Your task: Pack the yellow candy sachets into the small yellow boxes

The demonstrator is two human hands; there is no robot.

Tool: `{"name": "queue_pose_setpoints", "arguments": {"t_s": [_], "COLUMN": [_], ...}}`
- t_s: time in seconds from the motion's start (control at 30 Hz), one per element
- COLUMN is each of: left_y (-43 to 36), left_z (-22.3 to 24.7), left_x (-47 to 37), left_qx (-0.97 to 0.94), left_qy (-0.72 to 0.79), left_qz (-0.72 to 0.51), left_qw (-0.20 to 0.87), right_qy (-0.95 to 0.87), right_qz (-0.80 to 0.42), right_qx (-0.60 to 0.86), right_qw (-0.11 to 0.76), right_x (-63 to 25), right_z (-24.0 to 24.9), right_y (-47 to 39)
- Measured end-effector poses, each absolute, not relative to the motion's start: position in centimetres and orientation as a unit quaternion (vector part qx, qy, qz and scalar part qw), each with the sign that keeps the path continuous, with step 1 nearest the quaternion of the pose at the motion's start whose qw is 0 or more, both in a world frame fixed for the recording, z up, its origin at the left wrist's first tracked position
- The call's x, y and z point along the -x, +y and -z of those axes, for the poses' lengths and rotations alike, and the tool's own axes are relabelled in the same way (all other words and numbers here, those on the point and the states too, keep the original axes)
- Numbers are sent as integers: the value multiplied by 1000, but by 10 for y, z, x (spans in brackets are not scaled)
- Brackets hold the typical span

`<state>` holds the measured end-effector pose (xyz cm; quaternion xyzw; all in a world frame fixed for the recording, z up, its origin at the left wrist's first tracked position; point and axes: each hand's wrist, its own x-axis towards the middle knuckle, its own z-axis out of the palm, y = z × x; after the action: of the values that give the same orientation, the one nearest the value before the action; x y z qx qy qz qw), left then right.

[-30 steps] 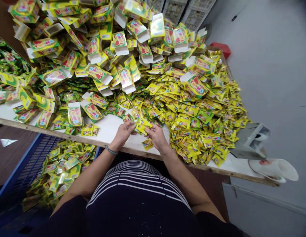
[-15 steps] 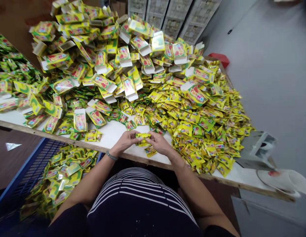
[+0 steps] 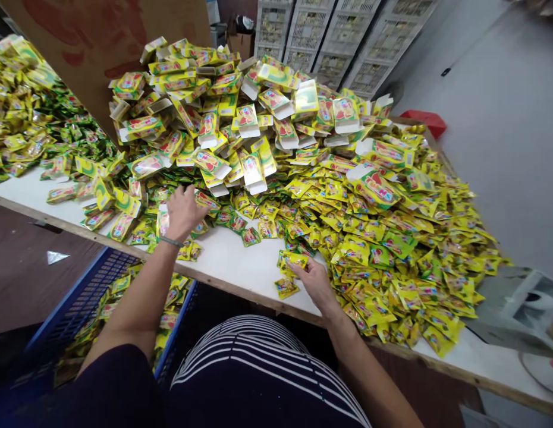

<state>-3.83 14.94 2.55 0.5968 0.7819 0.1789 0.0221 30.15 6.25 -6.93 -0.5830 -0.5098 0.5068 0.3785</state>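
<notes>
My right hand (image 3: 316, 280) pinches small yellow packets (image 3: 293, 260) just above the white table top (image 3: 241, 261). Another yellow packet (image 3: 286, 288) lies below them near the table edge. My left hand (image 3: 184, 213) reaches over the small boxes at the left, its fingers bent at a green-and-yellow box (image 3: 162, 221); whether it grips anything is hidden. Yellow packets (image 3: 189, 251) lie beside my left wrist. A few green packets (image 3: 250, 236) rest between the hands.
Open yellow boxes (image 3: 254, 169) are heaped behind the hands, with a large pile of yellow packets (image 3: 392, 255) at the right. A blue crate (image 3: 75, 309) below the table holds filled boxes. A cardboard sheet (image 3: 102, 53) stands at the back left; a grey device (image 3: 517, 309) sits far right.
My left hand has left the packets and moved left to the boxes. My right hand still holds packets. The view has shifted, so the table's contents appear farther right and lower.
</notes>
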Motion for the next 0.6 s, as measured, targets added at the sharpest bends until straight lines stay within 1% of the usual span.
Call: {"name": "queue_pose_setpoints", "arguments": {"t_s": [0.1,0.17,0.23,0.33,0.4,0.43,0.5,0.53,0.6], "left_y": [163,163,154,133,118,112,101,96,89], "left_z": [-21,-9,5,25,37,42,50,53,56], "left_x": [49,35,14,-20,-38,-45,-57,-61,-68], "left_qx": [-554,-600,-679,-780,-795,-784,-732,-698,-637], "left_qy": [824,791,718,569,495,483,521,561,651], "left_qz": [-118,-114,-140,-195,-230,-251,-304,-328,-345], "left_qw": [16,31,62,173,265,299,319,300,227], "right_qy": [-509,-541,-576,-594,-602,-610,-625,-630,-628], "right_qz": [-503,-485,-457,-435,-420,-409,-392,-390,-399], "right_qx": [584,581,582,596,601,600,594,593,602], "right_qw": [382,368,348,322,315,317,320,315,291], "right_x": [-289,-278,-273,-279,-286,-290,-293,-293,-290], "right_z": [71,69,67,64,64,64,64,65,67], "right_y": [61,61,63,65,66,67,67,67,67]}}
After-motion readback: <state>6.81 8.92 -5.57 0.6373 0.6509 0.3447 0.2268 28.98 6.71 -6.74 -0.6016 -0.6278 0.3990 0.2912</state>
